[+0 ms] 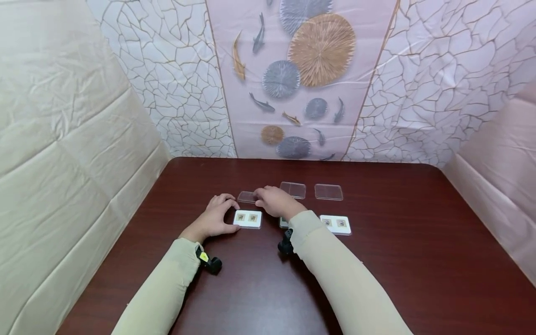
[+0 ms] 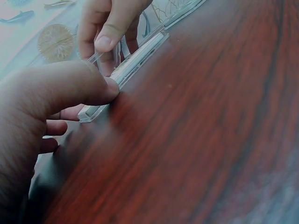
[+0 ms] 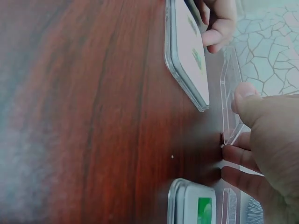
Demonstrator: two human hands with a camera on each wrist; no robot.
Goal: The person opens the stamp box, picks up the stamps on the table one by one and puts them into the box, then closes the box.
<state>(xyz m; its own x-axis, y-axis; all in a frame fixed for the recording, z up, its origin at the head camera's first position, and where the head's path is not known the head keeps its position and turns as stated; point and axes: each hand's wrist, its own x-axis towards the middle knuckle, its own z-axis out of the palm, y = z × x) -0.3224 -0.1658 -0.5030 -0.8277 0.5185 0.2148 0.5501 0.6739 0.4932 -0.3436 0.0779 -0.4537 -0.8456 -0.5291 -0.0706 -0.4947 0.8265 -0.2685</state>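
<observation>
My left hand (image 1: 214, 217) holds a flat clear case with a white insert (image 1: 247, 224) by its left side, thumb at the near corner and fingers at the far one. Two small tan pictures show on the insert. In the left wrist view the thumb presses the case edge (image 2: 135, 59). Just beyond the case, my right hand (image 1: 274, 201) pinches a clear plastic lid (image 1: 246, 197) by its right end. The right wrist view has the thumb on one face of this lid (image 3: 229, 100), which stands a little apart from the case.
Two more clear lids, a middle one (image 1: 293, 190) and a right one (image 1: 328, 191), lie farther back on the dark red-brown table (image 1: 251, 288). A second case (image 1: 283, 223) is mostly hidden under the right wrist. Right of it lies a third white-insert case (image 1: 336, 224).
</observation>
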